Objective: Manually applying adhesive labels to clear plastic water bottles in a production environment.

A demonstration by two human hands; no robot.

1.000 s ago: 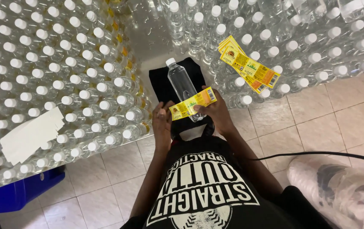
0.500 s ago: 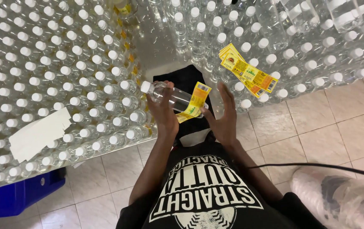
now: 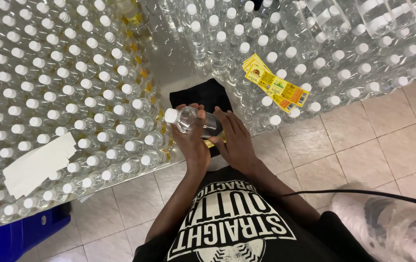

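I hold a clear plastic bottle [image 3: 196, 122] with a white cap sideways over a black cloth [image 3: 203, 95] on the floor. My left hand [image 3: 192, 141] grips it from below near the cap end. My right hand [image 3: 235, 137] wraps the other end and covers most of a yellow label [image 3: 210, 143], of which only a strip shows under the bottle. The cap points left.
Rows of white-capped clear bottles [image 3: 57, 92] stand on the left, and more bottles [image 3: 324, 43] at the top right. A stack of yellow labels [image 3: 277, 86] lies on those. White backing sheets [image 3: 38, 162] rest on the left rows. A black cable [image 3: 363, 193] crosses the tiled floor; a blue crate [image 3: 14, 237] is at lower left.
The bottle went from lying on the cloth with the label across it to being held sideways in both hands. The label is now wrapped under my right hand.
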